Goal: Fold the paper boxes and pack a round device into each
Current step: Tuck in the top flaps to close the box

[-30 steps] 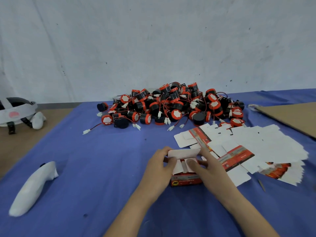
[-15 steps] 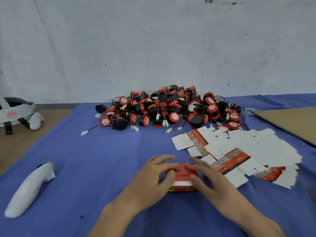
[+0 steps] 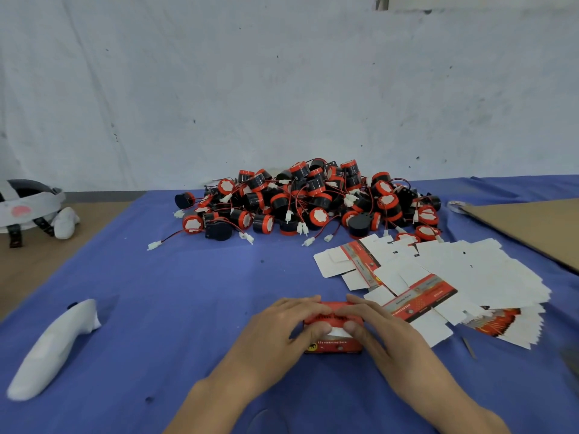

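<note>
Landmark for this entry: the red box [image 3: 332,347], standing on the blue cloth [image 3: 188,292] directly in front of me.

Left hand [image 3: 282,333]: on the box's left half. Fingers lie curved over the top face and reach its far edge. The thumb presses down on the top near the front edge, so the box is pinched between fingers and thumb.

Right hand [image 3: 387,335]: the same grip on the box's right half, fingers curved over the top to the far edge, thumb down beside the left thumb. The two thumb tips nearly touch. A strip of white card shows between and below them.

Box: front face toward me, red, with a small black-and-yellow mark at its left end and a line of print too blurred to read. I cannot tell whether a device is inside.

Round devices [image 3: 307,202]: black bodies, orange-red rims, red-black leads with white plugs, heaped well beyond the box.

Flat box blanks [image 3: 463,270]: fanned out beyond and right of the box, mostly white side up. The nearest one, red-printed, lies just beside my right fingers.

Cardboard sheet [image 3: 532,227]: far right of the box, beyond the blanks.

White handle-shaped object [image 3: 53,346]: well left of the box, on the cloth.

Headgear [image 3: 28,205]: far left and beyond the box, off the cloth.
</note>
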The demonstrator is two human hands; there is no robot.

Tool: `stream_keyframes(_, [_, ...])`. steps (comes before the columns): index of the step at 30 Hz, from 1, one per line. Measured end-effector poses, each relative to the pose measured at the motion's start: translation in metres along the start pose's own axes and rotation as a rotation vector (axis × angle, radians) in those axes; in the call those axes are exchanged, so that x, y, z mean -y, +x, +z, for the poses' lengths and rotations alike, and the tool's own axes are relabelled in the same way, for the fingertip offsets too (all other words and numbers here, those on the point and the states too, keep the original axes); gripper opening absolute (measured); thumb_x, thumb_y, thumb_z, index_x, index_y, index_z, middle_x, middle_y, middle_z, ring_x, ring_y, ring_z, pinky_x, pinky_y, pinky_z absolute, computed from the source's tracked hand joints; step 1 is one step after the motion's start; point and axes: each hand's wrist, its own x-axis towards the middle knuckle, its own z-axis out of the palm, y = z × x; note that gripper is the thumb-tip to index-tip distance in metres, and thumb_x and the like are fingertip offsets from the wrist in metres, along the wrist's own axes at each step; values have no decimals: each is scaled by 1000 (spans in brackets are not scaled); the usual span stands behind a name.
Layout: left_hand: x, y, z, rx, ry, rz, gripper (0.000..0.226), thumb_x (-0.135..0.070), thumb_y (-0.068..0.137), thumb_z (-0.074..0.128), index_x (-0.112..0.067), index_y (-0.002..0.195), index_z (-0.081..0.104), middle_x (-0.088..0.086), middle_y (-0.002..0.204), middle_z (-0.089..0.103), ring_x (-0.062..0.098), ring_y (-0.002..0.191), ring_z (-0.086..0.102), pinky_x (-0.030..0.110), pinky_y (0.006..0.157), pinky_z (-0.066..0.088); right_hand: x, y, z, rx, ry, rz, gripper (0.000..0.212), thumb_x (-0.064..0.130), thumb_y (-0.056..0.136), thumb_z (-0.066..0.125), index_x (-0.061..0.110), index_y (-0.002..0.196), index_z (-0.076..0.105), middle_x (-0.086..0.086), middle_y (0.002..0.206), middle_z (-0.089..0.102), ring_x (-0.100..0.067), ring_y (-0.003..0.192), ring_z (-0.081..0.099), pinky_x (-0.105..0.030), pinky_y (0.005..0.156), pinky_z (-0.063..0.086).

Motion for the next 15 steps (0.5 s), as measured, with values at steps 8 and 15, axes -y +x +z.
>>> stream_keyframes(8, [-2, -1, 1, -51, -73, -37, 48, -81, 86, 31, -62, 127, 46, -31, 132, 57, -10, 123, 47, 27, 102, 45, 8, 4, 2, -77, -143, 77, 59, 58, 89, 21, 37, 125, 62, 19, 126, 62, -5, 109, 56, -12, 91, 39])
stream_keyframes(15, [-8, -1, -4, -71, -88, -10, 31, -72, 92, 37, -66, 121, 48, -50, 108, 55, -13, 114, 52, 19, 94, 48, 11, -2, 0, -166, -87, 11, 52, 59, 92, 28, 35, 112, 70, 15, 108, 71, -15, 99, 63, -32, 88, 50])
